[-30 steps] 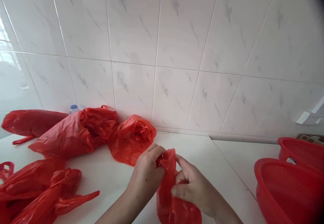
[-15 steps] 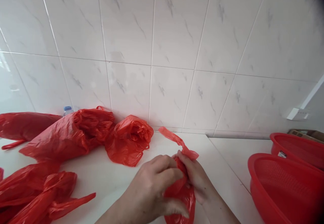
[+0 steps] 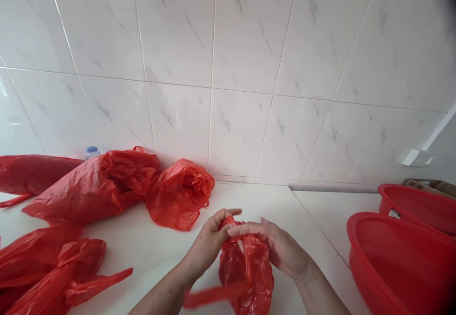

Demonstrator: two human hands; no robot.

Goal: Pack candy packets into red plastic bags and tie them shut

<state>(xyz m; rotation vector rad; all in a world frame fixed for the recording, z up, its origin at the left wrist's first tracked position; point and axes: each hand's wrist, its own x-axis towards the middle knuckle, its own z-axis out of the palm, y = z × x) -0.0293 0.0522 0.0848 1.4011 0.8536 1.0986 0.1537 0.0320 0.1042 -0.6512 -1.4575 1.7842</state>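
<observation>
A red plastic bag (image 3: 245,272) hangs between my two hands near the front of the white table, its neck gathered at the top. My left hand (image 3: 215,234) pinches the gathered neck from the left, thumb and fingers closed on it. From the right, my right hand (image 3: 280,243) grips the same neck, its fingers reaching across to the left hand. One loose strap of the bag sticks out to the lower left, blurred. What the bag contains, if anything, I cannot make out.
Filled red bags (image 3: 89,186) lie along the tiled wall, beside a crumpled red bag (image 3: 181,194). A knotted red bag (image 3: 53,267) lies front left. A blue-capped bottle (image 3: 92,151) stands behind them. Red plastic baskets (image 3: 366,224) stand at the right on the white table (image 3: 171,258).
My left hand has moved up from the bag's side to its neck. The right hand has turned over the top, and the strap that pointed up to the left now hangs lower left.
</observation>
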